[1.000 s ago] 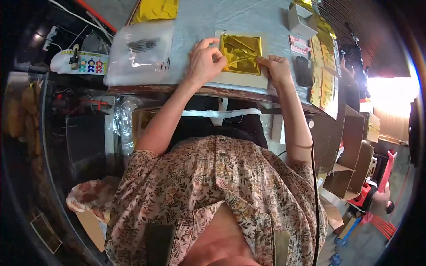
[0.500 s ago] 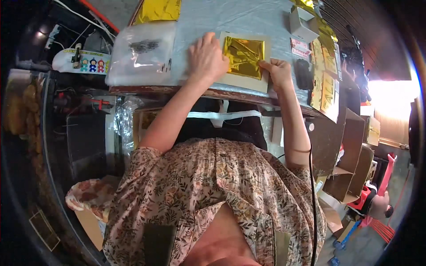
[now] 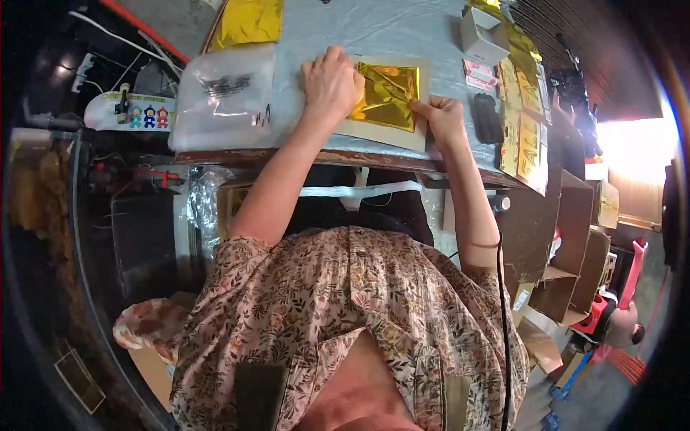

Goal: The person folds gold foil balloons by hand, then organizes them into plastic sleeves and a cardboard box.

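Near the front edge of the sheet-covered table, about midway along it, I see a crinkled gold foil lying on a beige board. The board's near side is just beside the front edge and runs roughly in line with it. The foil looks close to square, so I cannot settle its long axis or which way it points; its sides roughly follow the board's. The left hand lies back-up at the foil's left edge, fingers bent; I cannot tell whether it grips. The right hand pinches the foil's right edge between thumb and fingers. Most room for moving lies beyond the board, away from the front edge. Rightward, a narrow strip separates the right hand from a black object; past that, gold cards line the right edge, with an open white box farther back. Leftward, clear plastic bags cover the front left corner.
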### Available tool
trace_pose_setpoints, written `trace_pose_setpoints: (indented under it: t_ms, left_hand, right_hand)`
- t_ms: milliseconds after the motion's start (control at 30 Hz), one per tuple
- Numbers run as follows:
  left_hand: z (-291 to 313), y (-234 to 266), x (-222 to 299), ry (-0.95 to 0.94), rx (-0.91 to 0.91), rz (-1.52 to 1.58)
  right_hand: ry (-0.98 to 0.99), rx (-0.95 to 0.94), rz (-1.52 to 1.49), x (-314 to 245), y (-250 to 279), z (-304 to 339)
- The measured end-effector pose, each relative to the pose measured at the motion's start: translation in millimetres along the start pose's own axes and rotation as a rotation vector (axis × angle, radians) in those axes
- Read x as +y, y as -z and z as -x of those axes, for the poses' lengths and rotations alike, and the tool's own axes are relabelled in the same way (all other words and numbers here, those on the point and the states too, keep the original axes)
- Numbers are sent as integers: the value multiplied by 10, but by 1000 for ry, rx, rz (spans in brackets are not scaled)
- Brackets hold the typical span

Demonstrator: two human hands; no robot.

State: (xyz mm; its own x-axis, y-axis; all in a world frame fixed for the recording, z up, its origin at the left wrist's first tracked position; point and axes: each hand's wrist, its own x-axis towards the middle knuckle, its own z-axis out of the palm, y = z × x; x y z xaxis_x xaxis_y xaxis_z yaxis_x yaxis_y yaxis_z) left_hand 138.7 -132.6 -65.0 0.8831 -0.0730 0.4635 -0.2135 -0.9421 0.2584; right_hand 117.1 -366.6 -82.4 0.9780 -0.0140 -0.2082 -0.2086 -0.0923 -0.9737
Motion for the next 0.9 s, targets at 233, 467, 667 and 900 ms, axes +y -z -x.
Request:
trace_pose_setpoints:
  t_ms: [233,467,667,900]
  left_hand:
    - [6,-7,-39,154,-24,130]
    - [29,9,-118,68,-110,356]
    - [299,-37,-514,-203,-159,189]
    - [402,-98,-477,-275,-241,29]
  right_hand:
    - [-4,9,-24,28,5,-24]
    - [-32,3,1,-49,12,17]
    - [-90,-9,44,-58,-17,10]
    - [-67,-36,-1,-81,-211,-3]
